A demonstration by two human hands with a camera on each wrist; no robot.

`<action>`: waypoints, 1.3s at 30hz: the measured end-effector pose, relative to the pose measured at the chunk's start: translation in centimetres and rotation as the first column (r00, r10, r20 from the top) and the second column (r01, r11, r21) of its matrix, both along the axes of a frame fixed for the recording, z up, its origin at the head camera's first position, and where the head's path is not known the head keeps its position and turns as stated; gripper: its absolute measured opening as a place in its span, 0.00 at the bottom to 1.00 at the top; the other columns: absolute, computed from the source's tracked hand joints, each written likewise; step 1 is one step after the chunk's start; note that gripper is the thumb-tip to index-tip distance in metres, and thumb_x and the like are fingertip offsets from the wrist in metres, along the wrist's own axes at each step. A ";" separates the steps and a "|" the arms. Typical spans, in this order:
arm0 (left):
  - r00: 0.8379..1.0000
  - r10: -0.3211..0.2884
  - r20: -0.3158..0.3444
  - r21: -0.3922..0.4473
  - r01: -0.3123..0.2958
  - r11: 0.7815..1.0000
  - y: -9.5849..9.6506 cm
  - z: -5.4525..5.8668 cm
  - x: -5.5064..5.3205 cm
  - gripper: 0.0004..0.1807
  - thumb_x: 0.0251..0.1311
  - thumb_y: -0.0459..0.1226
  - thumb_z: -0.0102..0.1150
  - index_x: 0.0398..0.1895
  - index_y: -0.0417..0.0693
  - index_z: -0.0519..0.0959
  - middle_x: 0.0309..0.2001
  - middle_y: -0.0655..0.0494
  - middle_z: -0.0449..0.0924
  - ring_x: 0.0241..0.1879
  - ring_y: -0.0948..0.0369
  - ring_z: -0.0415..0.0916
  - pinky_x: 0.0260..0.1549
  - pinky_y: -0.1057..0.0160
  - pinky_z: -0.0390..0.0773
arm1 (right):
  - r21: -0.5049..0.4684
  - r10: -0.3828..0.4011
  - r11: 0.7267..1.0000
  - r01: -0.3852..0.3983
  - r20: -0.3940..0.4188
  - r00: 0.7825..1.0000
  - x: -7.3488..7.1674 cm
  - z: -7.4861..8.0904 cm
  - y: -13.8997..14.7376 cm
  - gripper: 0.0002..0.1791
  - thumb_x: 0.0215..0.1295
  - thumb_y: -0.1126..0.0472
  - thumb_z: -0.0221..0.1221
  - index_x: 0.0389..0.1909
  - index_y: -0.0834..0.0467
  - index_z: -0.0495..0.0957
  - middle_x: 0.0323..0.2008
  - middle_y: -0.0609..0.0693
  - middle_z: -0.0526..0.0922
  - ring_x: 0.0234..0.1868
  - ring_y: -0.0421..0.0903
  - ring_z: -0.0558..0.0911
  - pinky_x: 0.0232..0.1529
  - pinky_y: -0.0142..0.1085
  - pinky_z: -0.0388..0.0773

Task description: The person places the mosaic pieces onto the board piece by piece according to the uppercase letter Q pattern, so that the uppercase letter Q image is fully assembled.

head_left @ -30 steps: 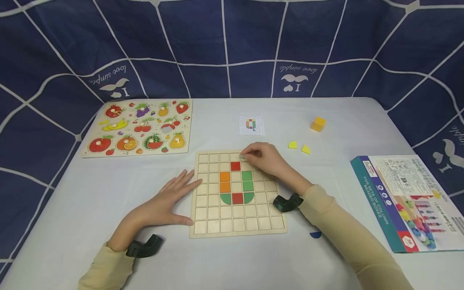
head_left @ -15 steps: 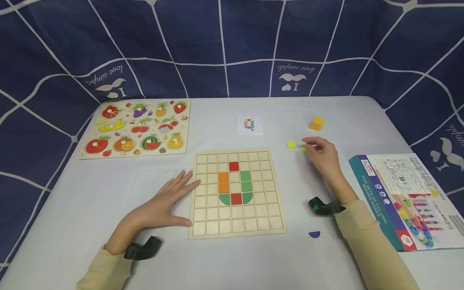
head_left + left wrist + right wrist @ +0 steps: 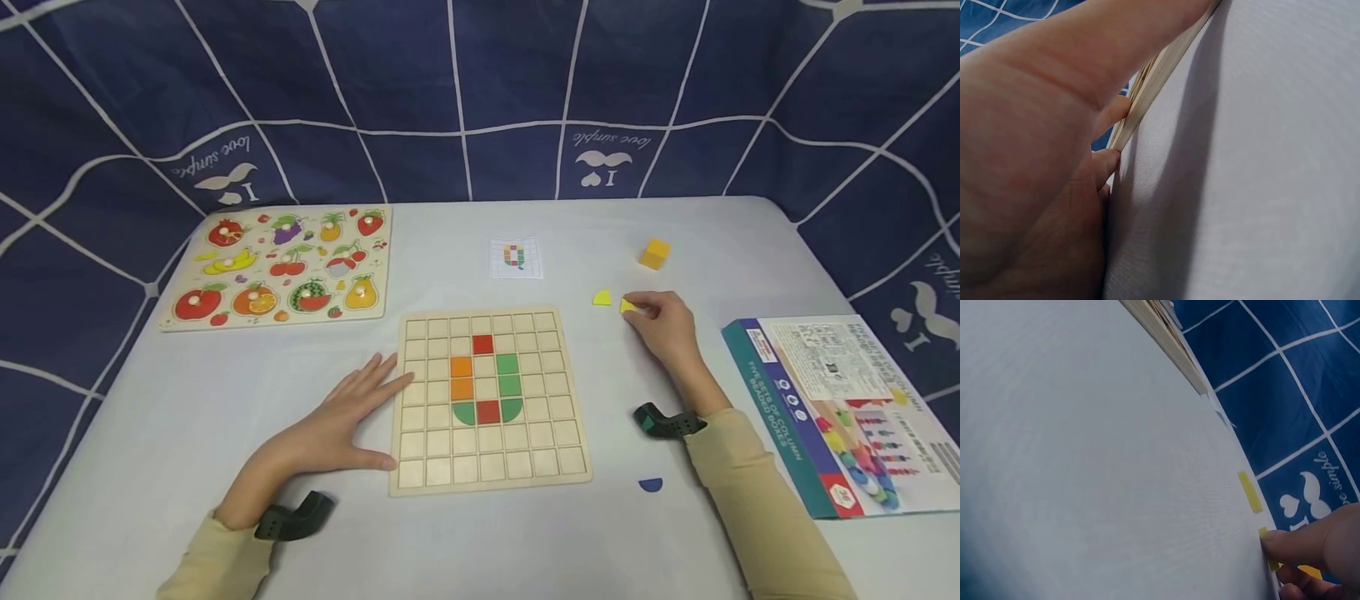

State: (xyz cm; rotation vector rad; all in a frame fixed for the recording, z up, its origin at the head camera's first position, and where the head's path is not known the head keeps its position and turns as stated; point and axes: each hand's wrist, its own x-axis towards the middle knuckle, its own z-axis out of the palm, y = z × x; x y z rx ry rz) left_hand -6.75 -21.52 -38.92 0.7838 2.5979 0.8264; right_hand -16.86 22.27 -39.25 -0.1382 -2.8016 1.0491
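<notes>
My left hand (image 3: 330,425) lies with fingers spread along the left edge of a wooden grid board (image 3: 427,442), thumb and fingertips touching it; the left wrist view also has the fingertips on the board's side (image 3: 1154,87). Red, orange and green tiles sit in the board's cells, among them a red square tile (image 3: 483,344) and a green square tile (image 3: 510,385). Right of the board, my right hand (image 3: 666,329) pinches a small yellow tile (image 3: 627,306) between thumb and fingers, low at the tabletop. Another yellow tile (image 3: 602,297) lies just left of it.
A small printed pattern card (image 3: 516,257) lies behind the board. An orange block (image 3: 655,253) stands at the back right, a blue half-round tile (image 3: 651,485) in front. A fruit puzzle (image 3: 277,267) is at the back left, a flat box (image 3: 847,417) at the right.
My right hand has left the board's top edge, moved right to the yellow tile and taken it between thumb and fingers. My left hand has stayed at the board's edge.
</notes>
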 end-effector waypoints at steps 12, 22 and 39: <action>1.000 0.013 -0.007 -0.005 -0.013 1.000 -0.2 -0.3 0.1 0.59 0.35 0.65 0.66 0.73 0.56 0.54 0.74 0.50 0.37 0.71 0.51 0.29 0.63 0.43 0.37 | -0.037 -0.009 0.999 0.006 -0.069 0.998 -0.2 -0.6 -0.4 0.11 0.60 0.71 0.59 0.43 0.65 0.76 0.37 0.59 0.78 0.33 0.50 0.70 0.33 0.37 0.64; 1.000 0.011 -0.012 0.008 -0.011 1.000 -0.1 -0.3 0.2 0.58 0.36 0.65 0.66 0.72 0.56 0.54 0.74 0.50 0.38 0.71 0.51 0.29 0.63 0.43 0.37 | -0.088 -0.050 0.995 0.045 -0.063 0.997 -0.2 -0.7 -0.1 0.08 0.64 0.68 0.55 0.41 0.64 0.79 0.34 0.56 0.79 0.35 0.48 0.73 0.35 0.33 0.68; 1.000 0.005 -0.001 0.010 -0.005 1.000 0.0 -0.1 0.2 0.58 0.36 0.64 0.67 0.72 0.55 0.54 0.73 0.49 0.39 0.71 0.51 0.30 0.63 0.43 0.37 | -0.390 0.203 0.892 -0.227 -0.103 0.974 1.3 4.1 -4.0 0.10 0.63 0.68 0.58 0.44 0.69 0.77 0.35 0.57 0.77 0.33 0.45 0.75 0.32 0.27 0.73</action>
